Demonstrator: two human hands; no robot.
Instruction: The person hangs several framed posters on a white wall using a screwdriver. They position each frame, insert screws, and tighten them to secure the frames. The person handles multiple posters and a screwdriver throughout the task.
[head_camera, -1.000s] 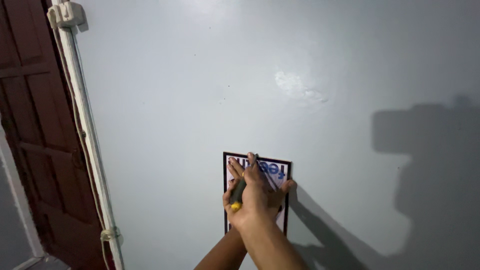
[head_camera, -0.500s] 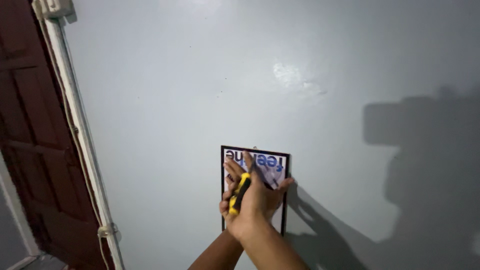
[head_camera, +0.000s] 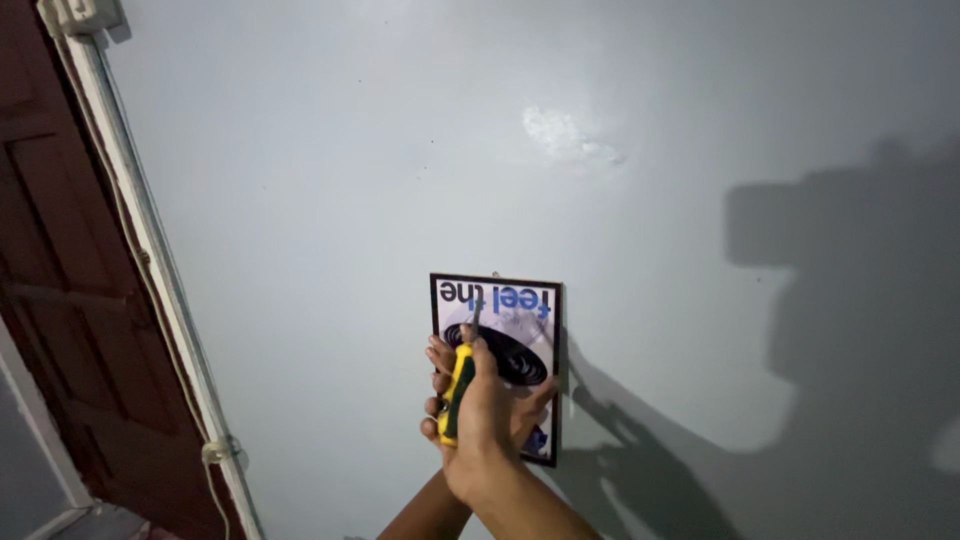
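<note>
Both hands (head_camera: 480, 410) clasp screwdriver (head_camera: 458, 385) against framed picture (head_camera: 515, 345)

Both forearms come up from the bottom edge, crossing close together near the wrists. Right hand (head_camera: 490, 415) is in front, back of hand toward the camera, fingers curled closed around a yellow-green screwdriver handle (head_camera: 455, 395), thumb out to the right. Left hand (head_camera: 440, 380) sits behind and just left, mostly hidden; only its fingertips show, touching the handle. Its grip can't be told.
</note>
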